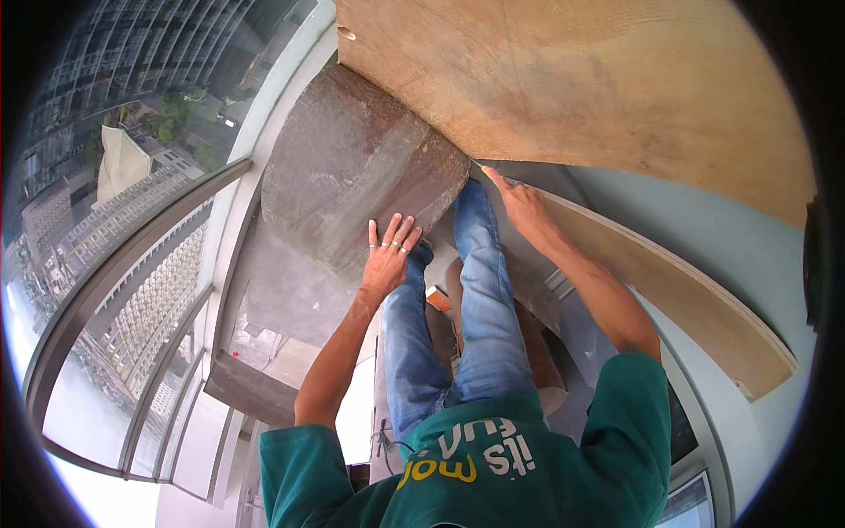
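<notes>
Green T-shirt fabric (528, 431) is seen nearest. Beyond it, a curved grey-brown board (361, 167) is set against a plywood panel (581, 79), apparently steadied by the left hand (391, 253), spread flat. At their seam, a slim tool (478, 164), kind unclear, is gripped by the right hand (525, 207), index finger extended, probably for control.

The left hand (385, 267) wore several pale rings (394, 245); just right of it showed faded blue jeans (489, 317), and behind it a green short-sleeved T-shirt (568, 462) with white and yellow lettering (471, 434).
</notes>
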`<state>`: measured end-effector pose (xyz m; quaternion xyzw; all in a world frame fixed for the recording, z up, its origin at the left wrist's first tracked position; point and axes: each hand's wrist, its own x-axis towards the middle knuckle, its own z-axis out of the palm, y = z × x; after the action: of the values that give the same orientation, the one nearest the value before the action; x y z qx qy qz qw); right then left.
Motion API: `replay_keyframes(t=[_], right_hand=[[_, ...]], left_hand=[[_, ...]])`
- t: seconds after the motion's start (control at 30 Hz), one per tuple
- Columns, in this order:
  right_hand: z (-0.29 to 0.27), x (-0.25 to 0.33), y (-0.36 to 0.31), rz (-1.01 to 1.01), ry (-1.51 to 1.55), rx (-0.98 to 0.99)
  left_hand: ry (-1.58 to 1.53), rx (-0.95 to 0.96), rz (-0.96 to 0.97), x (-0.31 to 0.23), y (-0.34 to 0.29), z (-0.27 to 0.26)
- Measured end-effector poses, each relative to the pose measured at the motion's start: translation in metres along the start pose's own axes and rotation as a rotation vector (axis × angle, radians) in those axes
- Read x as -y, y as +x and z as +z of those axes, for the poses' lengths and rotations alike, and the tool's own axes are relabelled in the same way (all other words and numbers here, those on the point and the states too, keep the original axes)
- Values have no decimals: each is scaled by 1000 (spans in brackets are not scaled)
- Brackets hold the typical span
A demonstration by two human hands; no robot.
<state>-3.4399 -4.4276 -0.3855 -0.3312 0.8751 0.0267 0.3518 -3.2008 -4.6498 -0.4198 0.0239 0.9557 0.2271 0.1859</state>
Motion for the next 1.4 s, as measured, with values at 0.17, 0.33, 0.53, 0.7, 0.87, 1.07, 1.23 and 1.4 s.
replay_keyframes(t=[0.17,0.33,0.53,0.7,0.87,1.07,1.23,1.4], right_hand=[[-23,4,-24,-51,101,-58],[-53,70,67,-108,115,-231],[-28,80,124,-71,135,-207],[-9,29,42,-11,51,-76],[-12,-3,-1,-28,124,6],[-55,72,105,-172,112,-357],[-45,94,154,-130,126,-256],[-27,57,96,-75,64,-137]], left_hand=[[1,12,-6,3,-2,4],[14,28,8,2,0,2],[12,19,12,2,1,-1],[1,11,11,3,-1,1],[23,8,15,7,-4,6],[28,10,15,5,-2,5],[-14,73,-8,1,2,-8],[6,42,7,4,-1,-4]])
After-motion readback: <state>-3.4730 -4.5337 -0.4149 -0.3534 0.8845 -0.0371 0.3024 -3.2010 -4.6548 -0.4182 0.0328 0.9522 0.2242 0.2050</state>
